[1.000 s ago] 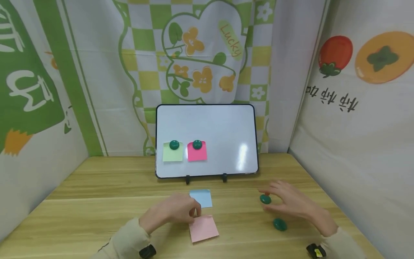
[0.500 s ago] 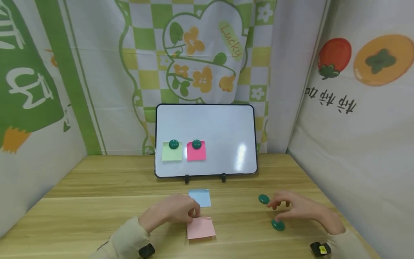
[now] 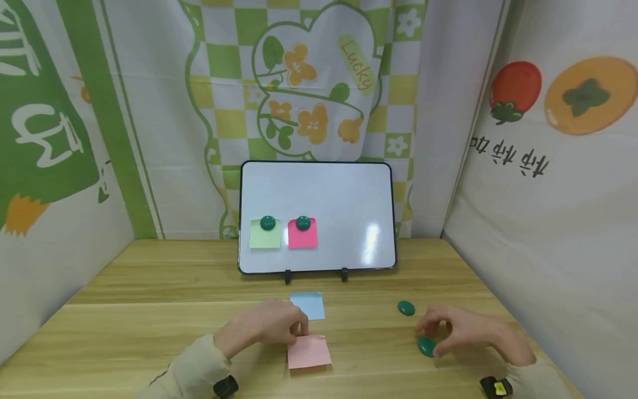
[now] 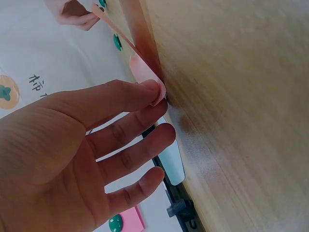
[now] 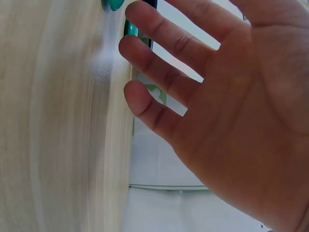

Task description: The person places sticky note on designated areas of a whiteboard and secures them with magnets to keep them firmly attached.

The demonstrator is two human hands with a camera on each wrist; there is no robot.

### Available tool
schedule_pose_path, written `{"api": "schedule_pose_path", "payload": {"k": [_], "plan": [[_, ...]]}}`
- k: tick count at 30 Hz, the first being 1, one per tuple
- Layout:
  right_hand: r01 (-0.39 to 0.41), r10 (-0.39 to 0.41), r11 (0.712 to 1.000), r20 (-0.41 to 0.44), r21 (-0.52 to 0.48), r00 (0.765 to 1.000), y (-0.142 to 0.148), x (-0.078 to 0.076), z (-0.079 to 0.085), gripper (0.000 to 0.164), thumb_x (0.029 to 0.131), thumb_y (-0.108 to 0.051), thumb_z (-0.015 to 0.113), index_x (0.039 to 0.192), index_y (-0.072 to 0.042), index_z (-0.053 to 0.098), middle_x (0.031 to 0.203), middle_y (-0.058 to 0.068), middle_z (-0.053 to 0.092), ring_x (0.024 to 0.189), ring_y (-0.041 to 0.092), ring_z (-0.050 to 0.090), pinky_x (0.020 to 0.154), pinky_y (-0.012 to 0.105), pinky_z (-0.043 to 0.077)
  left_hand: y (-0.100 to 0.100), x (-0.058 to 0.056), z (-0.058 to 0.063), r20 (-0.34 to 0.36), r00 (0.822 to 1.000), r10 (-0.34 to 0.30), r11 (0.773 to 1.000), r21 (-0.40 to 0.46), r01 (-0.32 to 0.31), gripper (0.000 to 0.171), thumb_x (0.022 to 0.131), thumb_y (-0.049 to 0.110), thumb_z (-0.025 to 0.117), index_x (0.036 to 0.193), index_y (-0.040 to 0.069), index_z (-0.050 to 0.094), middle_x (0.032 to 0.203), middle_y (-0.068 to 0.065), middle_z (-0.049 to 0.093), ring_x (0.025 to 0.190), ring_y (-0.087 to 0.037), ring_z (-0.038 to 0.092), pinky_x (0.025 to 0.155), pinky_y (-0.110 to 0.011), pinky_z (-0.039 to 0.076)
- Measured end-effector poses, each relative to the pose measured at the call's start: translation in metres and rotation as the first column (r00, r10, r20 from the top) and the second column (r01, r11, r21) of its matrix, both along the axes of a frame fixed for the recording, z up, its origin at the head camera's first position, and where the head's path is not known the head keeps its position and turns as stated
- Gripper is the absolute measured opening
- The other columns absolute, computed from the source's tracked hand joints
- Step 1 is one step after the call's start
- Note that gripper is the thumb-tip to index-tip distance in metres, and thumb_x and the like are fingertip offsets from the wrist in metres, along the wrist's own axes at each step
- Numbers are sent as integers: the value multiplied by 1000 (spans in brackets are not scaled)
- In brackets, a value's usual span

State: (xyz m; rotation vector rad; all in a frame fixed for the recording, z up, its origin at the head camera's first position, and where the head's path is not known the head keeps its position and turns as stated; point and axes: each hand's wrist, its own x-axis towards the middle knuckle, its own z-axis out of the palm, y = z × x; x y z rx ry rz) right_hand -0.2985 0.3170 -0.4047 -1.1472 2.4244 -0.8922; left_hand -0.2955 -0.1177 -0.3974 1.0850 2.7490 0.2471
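Observation:
My left hand pinches the upper left corner of a pale pink sticky note between thumb and index finger. In the left wrist view the sticky note bends up from the tabletop, its far edge raised. My right hand has thumb and index finger at either side of a green round magnet lying on the table. Its other fingers spread loosely in the right wrist view. A second green magnet lies just beyond that hand. A blue sticky note lies flat behind my left hand.
A whiteboard stands at the back on small black feet. Green magnets hold a light green note and a hot pink note on it. Printed curtains surround the wooden table.
My right hand has left the farther magnet and come nearer to me, its thumb and index finger now around the closer one. The pink note's near edge has lifted in my left hand.

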Motion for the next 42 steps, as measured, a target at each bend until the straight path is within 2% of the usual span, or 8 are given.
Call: {"api": "schedule_pose_path", "payload": {"k": [5,10,14,21,25,32,37,42], "plan": [[4,-5,1000,151,6,988,1,3,-1,43,83,-18,78,123,-9,67,112,10,59,103,11,56,89,23,48,0,-1,0,5,1000,-4,1000,0,4,14,83,14,74,94,23,75,73,16,59,67,-2,50,65,-23,43],[38,-47,998,206,47,977,1,5,1,49,79,-16,80,126,-12,66,114,9,55,108,10,54,94,22,45,0,0,1,20,1000,0,1000,13,0,14,84,13,74,95,22,75,73,15,59,66,-2,49,64,-23,43],[39,-52,996,173,77,984,-1,5,1,50,77,-15,80,125,-13,66,112,6,54,104,9,53,92,22,45,0,1,3,28,1000,6,1000,15,-7,14,84,13,74,95,22,75,74,15,59,66,-3,49,64,-23,43],[14,-21,999,169,44,985,-3,4,1,41,79,-10,76,120,-9,67,112,8,56,98,10,54,85,22,47,0,2,4,39,999,13,1000,14,-13,14,84,13,74,96,21,75,74,14,59,67,-3,49,65,-23,43],[20,-27,999,137,50,990,-4,3,-1,38,81,-12,76,118,-11,68,110,6,58,98,9,54,84,23,47,1,1,4,37,999,11,1000,8,-11,14,85,14,74,96,22,74,75,15,60,67,-3,50,66,-23,44],[70,-73,994,34,80,997,-6,1,-4,35,83,-21,76,118,-19,68,108,-6,63,96,6,57,82,24,48,0,1,3,32,999,3,1000,6,-3,14,84,14,74,95,22,75,74,15,60,67,-2,50,66,-23,44],[84,-85,995,5,54,996,-9,0,-6,34,86,-23,75,119,-17,67,107,-5,65,92,8,59,75,24,48,0,0,2,19,1000,-5,1000,5,5,13,83,14,75,94,22,74,75,14,61,68,-2,51,66,-23,45],[80,-79,996,-35,45,996,-10,-2,-7,37,89,-25,73,124,-16,66,110,-6,66,94,8,60,76,24,47,-1,-3,1,-12,1000,-24,1000,12,24,12,83,14,75,93,21,75,74,14,60,68,-2,50,66,-23,45]]}}
